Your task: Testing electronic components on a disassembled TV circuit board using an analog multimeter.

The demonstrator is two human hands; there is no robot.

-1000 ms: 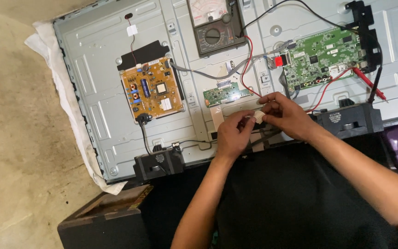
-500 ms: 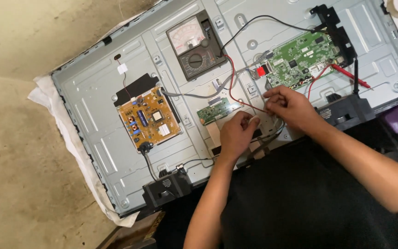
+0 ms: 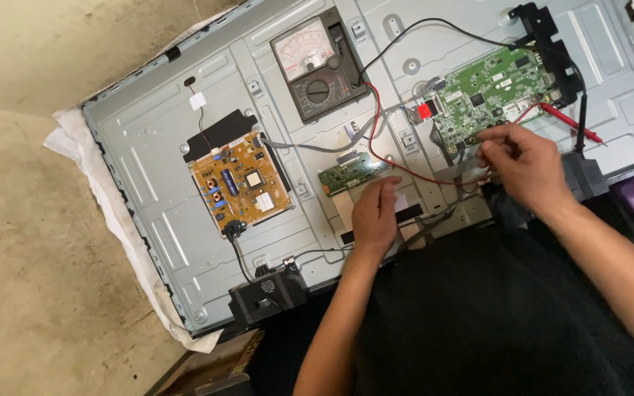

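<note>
The right hand [image 3: 519, 163] hovered at the lower edge of the green rectangular main circuit board [image 3: 494, 89], its grip narrow, thumb and forefinger pinched together over the thin wires there; whether anything was actually caught in that pinch could not be told. The left hand [image 3: 376, 216] lay loosely curled, holding nothing, on the pale flat ribbon strip [image 3: 346, 209] just below the small green strip-shaped board [image 3: 352, 173].

Right beside the pinching grip ran a thin red test lead wire [image 3: 377, 125], looping back to the black analogue multimeter with a white dial face [image 3: 315, 66], and just beyond the knuckles rested the red pointed probe [image 3: 570, 122]. A tug from that grip could well have dragged the lead and pulled the probe across the board's exposed parts. The weight of the left palm might have creased or unseated the ribbon beneath it. Farther from both hands sat the orange-brown power supply board [image 3: 242, 182] on the grey sheet-metal back panel of the flat screen [image 3: 155, 191]; a stray sleeve or wire reaching it looked less likely.
</note>
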